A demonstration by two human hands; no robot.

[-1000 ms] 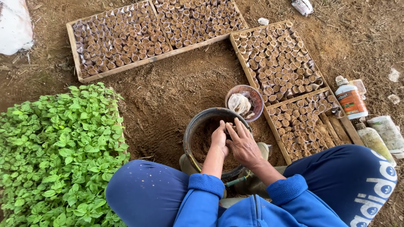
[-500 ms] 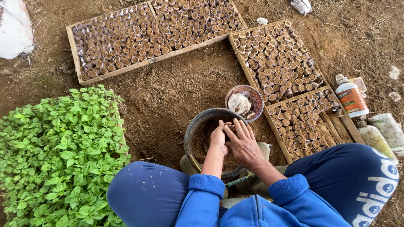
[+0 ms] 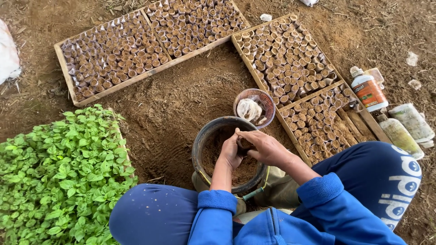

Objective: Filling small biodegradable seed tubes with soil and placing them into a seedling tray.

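Blue sleeves up close | both hands over bucket (image 3: 200,145) of soil | left hand (image 3: 230,153) and right hand (image 3: 267,147) pinch one small pot (image 3: 245,144) between them, upright above the soil | bowl (image 3: 254,107) just past the rim | trays (image 3: 290,63) farther out

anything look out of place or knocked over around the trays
Mostly tidy. Two plastic bottles lie on their sides on the dirt beside the right wooden tray, while the white bottle next to them is propped upright. Small scraps of litter dot the soil nearby.
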